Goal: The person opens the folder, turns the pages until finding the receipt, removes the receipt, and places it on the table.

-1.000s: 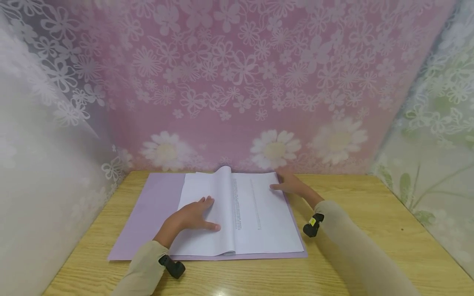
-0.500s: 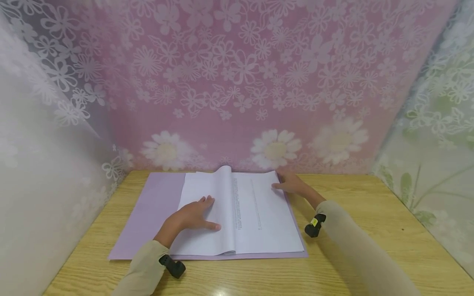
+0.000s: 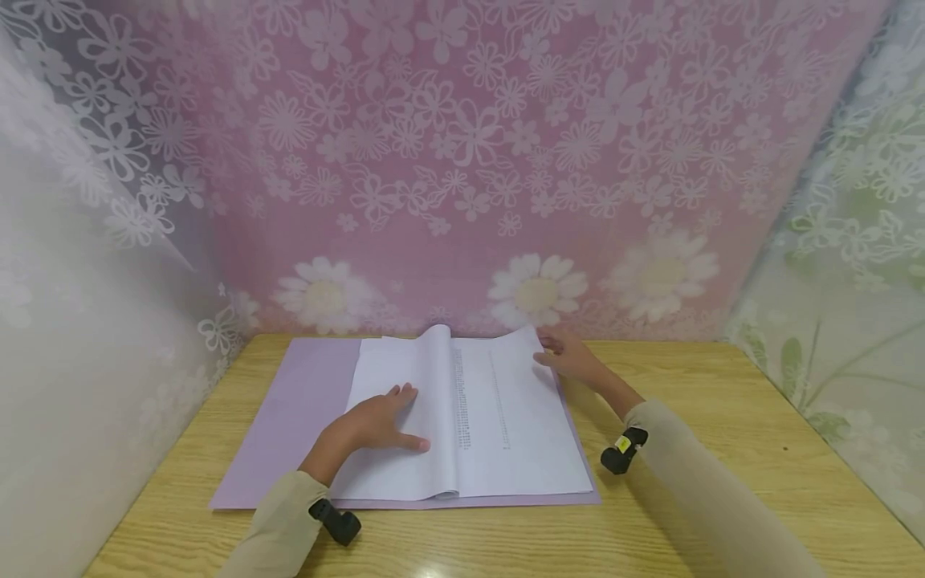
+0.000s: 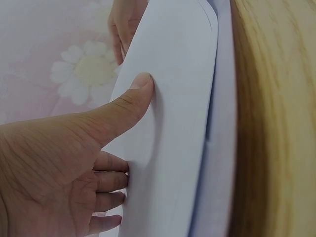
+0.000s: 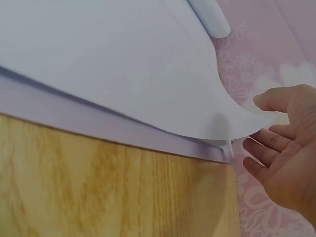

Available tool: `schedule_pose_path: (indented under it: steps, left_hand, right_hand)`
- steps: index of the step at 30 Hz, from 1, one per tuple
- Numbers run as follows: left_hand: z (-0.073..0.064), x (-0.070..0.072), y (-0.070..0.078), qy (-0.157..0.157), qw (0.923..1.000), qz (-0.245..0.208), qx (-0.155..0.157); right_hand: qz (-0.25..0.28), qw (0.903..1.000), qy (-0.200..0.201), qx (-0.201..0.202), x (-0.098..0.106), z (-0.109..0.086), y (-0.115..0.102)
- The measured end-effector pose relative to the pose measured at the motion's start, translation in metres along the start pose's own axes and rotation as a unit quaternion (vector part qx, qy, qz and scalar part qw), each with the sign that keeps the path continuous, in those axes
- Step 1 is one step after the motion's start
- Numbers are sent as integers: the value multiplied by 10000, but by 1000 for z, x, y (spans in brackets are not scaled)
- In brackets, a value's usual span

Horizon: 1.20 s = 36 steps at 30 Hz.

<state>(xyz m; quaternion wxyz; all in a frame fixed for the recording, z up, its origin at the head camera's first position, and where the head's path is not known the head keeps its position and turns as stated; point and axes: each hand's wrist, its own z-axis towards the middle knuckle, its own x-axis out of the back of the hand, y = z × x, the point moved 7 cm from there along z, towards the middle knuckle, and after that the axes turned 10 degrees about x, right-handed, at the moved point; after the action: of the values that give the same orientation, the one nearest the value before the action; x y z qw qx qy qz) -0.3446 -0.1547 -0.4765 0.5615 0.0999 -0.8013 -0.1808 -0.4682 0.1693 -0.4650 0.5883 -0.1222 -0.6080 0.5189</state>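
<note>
In the head view an open lavender folder [image 3: 307, 385] lies on the table with white sheets inside. My left hand [image 3: 372, 421] rests on the turned-over sheets [image 3: 383, 478], its thumb spread out near their curled fold. The left wrist view shows that thumb and the fingertips against the white paper. A sheet with columns of small print [image 3: 527, 425] covers the right side. My right hand [image 3: 574, 359] is at its far right corner, which bends upward. In the right wrist view the fingers [image 5: 266, 153] lie under the raised corner, and the thumb [image 5: 276, 98] stands apart above it.
The wooden table [image 3: 686, 377] backs onto a pink wall covering [image 3: 433, 265] with white flowers, right behind the folder's far edge. Pale flowered coverings rise at both sides. A black wrist camera [image 3: 336, 522] sits on each sleeve cuff.
The right corner of the printed sheet has risen and bent upward. My right hand has shifted slightly to the right with it. The left hand stays in place.
</note>
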Motion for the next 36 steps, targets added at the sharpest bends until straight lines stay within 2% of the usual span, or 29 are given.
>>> schedule_pose_path:
  steps: [6, 10, 17, 23, 30, 36]
  left_hand:
    - [-1, 0, 0, 35, 10000, 9, -30]
    - [-2, 0, 1, 11, 10000, -30, -31]
    - [-1, 1, 2, 4, 10000, 9, -23]
    - [-1, 0, 0, 0, 10000, 11, -4]
    - [-3, 0, 0, -39, 9999, -117, -23]
    - [-2, 0, 0, -33, 10000, -78, -35]
  right_hand:
    - [145, 9998, 125, -13, 5, -3, -8]
    - [323, 9995, 18, 32, 9, -10, -16]
    - [1204, 9907, -624, 56, 11, -30, -21]
    - [1670, 9816, -924, 12, 9, -45, -22]
    - [1507, 9778, -1445, 177, -3, -55, -20]
    - [1742, 9641, -1978, 339, -16, -54, -38]
